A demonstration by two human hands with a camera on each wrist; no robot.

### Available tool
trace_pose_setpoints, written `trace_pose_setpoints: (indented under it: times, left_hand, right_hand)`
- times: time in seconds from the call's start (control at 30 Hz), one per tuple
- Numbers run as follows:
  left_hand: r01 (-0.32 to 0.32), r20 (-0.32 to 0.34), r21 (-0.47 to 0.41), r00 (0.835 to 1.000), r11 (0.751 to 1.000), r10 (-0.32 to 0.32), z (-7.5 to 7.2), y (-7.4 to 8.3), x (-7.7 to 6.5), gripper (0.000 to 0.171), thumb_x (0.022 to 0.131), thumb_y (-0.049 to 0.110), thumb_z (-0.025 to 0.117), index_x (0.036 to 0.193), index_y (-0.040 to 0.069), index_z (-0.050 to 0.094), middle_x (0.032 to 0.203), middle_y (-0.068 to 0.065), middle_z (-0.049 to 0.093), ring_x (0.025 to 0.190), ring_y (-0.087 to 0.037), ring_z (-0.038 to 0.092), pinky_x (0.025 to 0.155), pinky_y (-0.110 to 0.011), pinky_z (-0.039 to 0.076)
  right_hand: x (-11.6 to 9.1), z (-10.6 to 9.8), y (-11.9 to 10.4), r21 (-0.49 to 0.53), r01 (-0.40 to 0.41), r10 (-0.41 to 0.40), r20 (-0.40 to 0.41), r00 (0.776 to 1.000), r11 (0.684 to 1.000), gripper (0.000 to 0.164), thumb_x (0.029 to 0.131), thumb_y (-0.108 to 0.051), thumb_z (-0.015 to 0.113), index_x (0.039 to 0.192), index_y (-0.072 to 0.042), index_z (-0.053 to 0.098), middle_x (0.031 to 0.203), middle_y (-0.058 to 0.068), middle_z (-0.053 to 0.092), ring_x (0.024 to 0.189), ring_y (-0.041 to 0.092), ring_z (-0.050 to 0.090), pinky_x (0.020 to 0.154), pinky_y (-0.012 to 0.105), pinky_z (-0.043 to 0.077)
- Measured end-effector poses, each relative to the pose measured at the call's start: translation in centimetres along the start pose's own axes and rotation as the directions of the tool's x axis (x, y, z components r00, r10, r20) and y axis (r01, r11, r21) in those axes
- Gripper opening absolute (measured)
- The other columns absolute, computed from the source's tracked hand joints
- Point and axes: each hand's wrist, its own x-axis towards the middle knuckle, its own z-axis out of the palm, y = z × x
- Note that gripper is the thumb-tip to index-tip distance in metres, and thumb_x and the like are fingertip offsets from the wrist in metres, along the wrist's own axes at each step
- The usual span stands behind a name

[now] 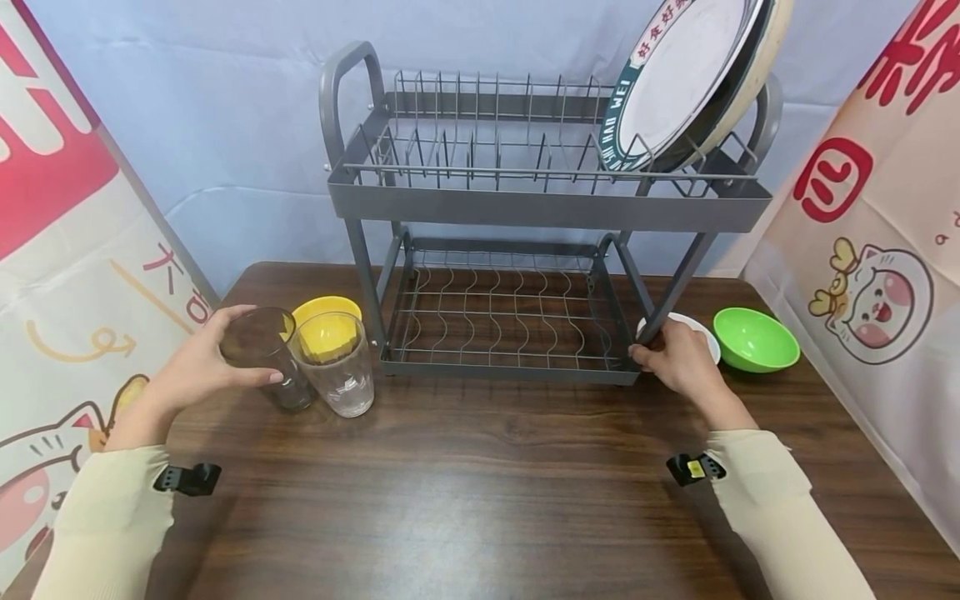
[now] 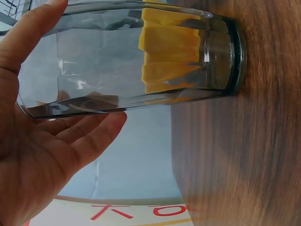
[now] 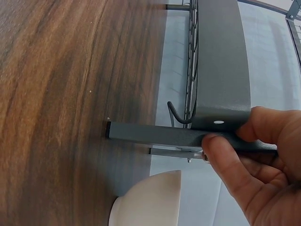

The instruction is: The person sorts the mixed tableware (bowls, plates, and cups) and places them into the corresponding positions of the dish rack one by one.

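A dark tinted drinking glass (image 1: pixel 264 346) stands on the table at the left, and my left hand (image 1: pixel 202 367) grips it, thumb on the near side and fingers around the far side. In the left wrist view the glass (image 2: pixel 117 56) appears sideways, its base on the wood. Beside it are a clear glass (image 1: pixel 341 375) and a yellow bowl (image 1: pixel 327 312) behind. My right hand (image 1: pixel 682 358) pinches the lower right front leg (image 3: pixel 160 135) of a grey two-tier dish rack (image 1: pixel 547 208). Part of a white bowl (image 1: pixel 701 329) is hidden behind that hand.
Plates with a green-and-white rim (image 1: pixel 675 83) lean at the right of the rack's upper tier. A green bowl (image 1: pixel 756 337) stands at the far right of the wooden table (image 1: pixel 465 492). Printed cloths hang along both sides.
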Motion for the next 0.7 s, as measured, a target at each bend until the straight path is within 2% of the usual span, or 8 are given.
trace_pose_setpoints:
  times: [0.13, 0.3, 0.57, 0.7]
  left_hand:
    - [0.001, -0.002, -0.002, 1.0, 1.0, -0.001, 0.0, -0.07, 0.14, 0.105, 0.064, 0.037, 0.086, 0.142, 0.003, 0.025, 0.129, -0.022, 0.041, 0.115, -0.038, 0.042, 0.092, -0.058, 0.03]
    - [-0.003, -0.006, 0.008, 1.0, 1.0, 0.003, -0.04, -0.05, 0.12, 0.104, 0.063, 0.038, 0.086, 0.141, 0.003, 0.026, 0.13, -0.022, 0.04, 0.117, -0.039, 0.04, 0.092, -0.059, 0.03]
    - [0.008, -0.02, 0.076, 1.0, 0.997, -0.006, -0.6, 0.09, -0.11, 0.103, 0.061, 0.042, 0.086, 0.139, 0.003, 0.03, 0.131, -0.024, 0.039, 0.117, -0.042, 0.038, 0.089, -0.061, 0.03]
    - [-0.004, -0.021, 0.08, 1.0, 0.997, 0.006, -0.53, 0.12, -0.11, 0.102, 0.061, 0.042, 0.086, 0.138, 0.003, 0.032, 0.13, -0.023, 0.041, 0.116, -0.041, 0.04, 0.089, -0.061, 0.031]
  right_hand:
    - [-0.02, 0.04, 0.03, 0.003, -0.007, 0.007, 0.002, 1.0, 1.0, 0.017, 0.082, -0.012, 0.066, 0.083, 0.002, 0.058, 0.06, 0.003, 0.061, 0.056, 0.021, 0.06, 0.054, 0.036, 0.041]
    - [-0.06, 0.04, 0.02, 0.009, -0.012, 0.012, -0.001, 1.0, 1.0, 0.017, 0.082, -0.012, 0.066, 0.084, 0.002, 0.058, 0.061, 0.004, 0.061, 0.056, 0.021, 0.06, 0.054, 0.035, 0.041]
    - [-0.09, 0.08, -0.09, 0.021, -0.004, 0.004, -0.005, 1.0, 1.0, 0.016, 0.082, -0.011, 0.066, 0.083, 0.002, 0.058, 0.063, 0.006, 0.062, 0.057, 0.022, 0.061, 0.053, 0.035, 0.042]
    - [-0.09, 0.06, -0.02, 0.017, -0.01, 0.01, -0.007, 1.0, 1.0, 0.016, 0.082, -0.011, 0.067, 0.083, 0.002, 0.058, 0.063, 0.006, 0.062, 0.057, 0.022, 0.061, 0.053, 0.035, 0.041]
